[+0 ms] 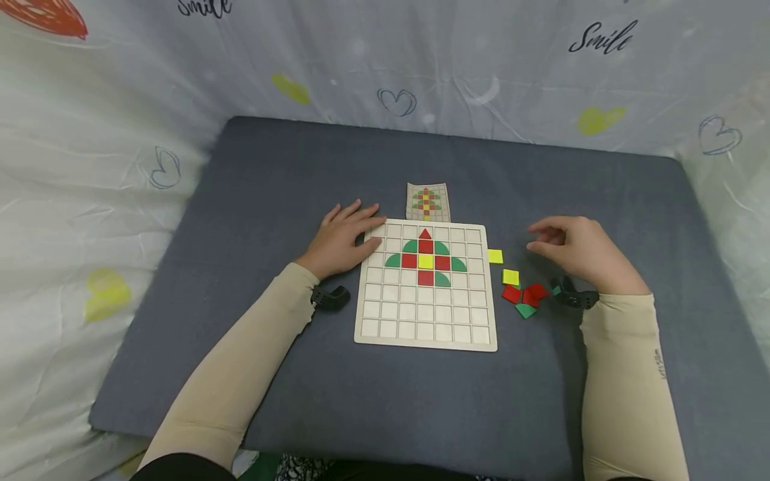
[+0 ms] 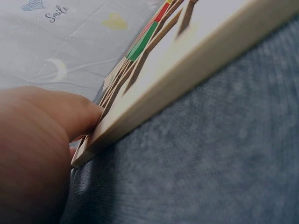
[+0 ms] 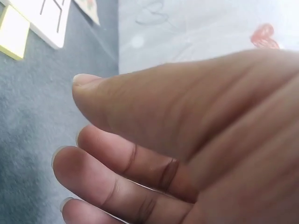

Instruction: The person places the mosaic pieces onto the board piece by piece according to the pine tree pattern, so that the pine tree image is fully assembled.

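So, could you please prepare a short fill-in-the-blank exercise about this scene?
The left hand touches the board; the right hand holds ____.
The board's topmost tile is a red ____.
The board's yellow tile has ____ squares on all four sides.

Missing words: nothing; triangle; red

Sleeve lettering (image 1: 660, 364) too small to read; board (image 2: 187, 60) cut off (left wrist view).

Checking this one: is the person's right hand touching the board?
Apart. The head view shows it: a plain stretch of gray table lies between the fingertips of the right hand and the near edge of the board.
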{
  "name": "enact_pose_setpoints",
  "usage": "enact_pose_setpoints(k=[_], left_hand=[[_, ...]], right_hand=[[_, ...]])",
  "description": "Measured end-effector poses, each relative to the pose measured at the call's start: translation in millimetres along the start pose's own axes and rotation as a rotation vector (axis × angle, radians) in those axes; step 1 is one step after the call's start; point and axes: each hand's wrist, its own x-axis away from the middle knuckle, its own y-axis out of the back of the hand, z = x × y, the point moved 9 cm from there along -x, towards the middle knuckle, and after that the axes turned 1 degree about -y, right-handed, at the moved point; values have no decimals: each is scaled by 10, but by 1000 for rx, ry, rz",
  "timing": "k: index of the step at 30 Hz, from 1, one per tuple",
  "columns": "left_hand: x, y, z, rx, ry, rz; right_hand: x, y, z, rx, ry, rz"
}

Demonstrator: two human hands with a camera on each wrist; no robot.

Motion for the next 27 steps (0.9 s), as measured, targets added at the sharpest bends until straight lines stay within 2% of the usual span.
enact_pose_setpoints(k=[13,27], left_hand=[[16,-5,0,7,-8,1],[1,5,-14,3,-7,-2]], right_hand=[[72,171,-382,8,-69,-31],[76,189,-789,58,-167,-4]])
